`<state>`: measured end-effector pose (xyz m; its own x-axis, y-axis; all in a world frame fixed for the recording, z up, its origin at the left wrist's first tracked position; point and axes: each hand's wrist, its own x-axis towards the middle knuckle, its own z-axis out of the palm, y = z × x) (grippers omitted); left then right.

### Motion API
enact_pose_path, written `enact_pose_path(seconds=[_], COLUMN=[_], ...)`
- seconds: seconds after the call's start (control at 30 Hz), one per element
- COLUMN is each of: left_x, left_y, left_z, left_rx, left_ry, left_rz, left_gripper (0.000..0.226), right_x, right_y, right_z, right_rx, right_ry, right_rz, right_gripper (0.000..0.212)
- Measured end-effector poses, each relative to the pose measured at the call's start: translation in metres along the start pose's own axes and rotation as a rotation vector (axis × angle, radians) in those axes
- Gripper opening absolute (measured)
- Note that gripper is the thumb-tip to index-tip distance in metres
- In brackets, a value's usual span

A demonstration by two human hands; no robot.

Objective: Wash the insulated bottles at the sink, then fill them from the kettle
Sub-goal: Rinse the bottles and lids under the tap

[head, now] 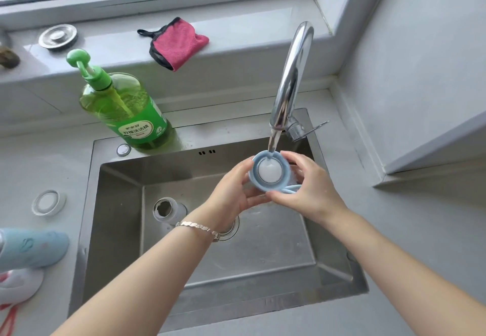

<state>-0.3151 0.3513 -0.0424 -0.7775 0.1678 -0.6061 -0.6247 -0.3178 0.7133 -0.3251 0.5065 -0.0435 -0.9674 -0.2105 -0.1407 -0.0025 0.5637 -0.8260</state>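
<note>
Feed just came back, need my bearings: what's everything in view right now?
lid: one, pale blue, white centre, under the running tap
tap: one, chrome, behind the sink
sink: one, steel, centre
soap bottle: one, green, sink's back-left rim
cloth: one, pink and black, window sill
strainer: one, metal, sill, left
insulated bottle: one, pale blue, lying on counter, far left
round disc: one, white, counter left of sink
white object: one, red strap, bottom-left counter
left hand: one, bare, gripping the lid
right hand: one, bare, gripping the lid

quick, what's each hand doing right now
left hand: grips the blue lid under the running tap
right hand: grips the same blue lid from the other side
</note>
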Motion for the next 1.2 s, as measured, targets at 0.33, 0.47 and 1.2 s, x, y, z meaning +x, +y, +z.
enact_pose_path(seconds=[0.33, 0.47, 1.2], left_x=[-0.019, -0.002, -0.004], left_y=[0.000, 0.006, -0.017], left_z=[-0.029, -0.013, -0.030], left_rx=[0.420, 0.676, 0.571], left_ry=[0.181, 0.279, 0.184], left_rz=[0.236, 0.263, 0.307], left_gripper=[0.077, 0.070, 0.069], right_x=[0.013, 0.008, 0.007], right_y=[-0.013, -0.003, -0.010], right_z=[0.025, 0.017, 0.024], right_rx=[0.708, 0.569, 0.385], right_ry=[-0.371, -0.237, 0.046], right_rz=[0.449, 0.486, 0.197], right_gripper=[0.034, 0.027, 0.037])
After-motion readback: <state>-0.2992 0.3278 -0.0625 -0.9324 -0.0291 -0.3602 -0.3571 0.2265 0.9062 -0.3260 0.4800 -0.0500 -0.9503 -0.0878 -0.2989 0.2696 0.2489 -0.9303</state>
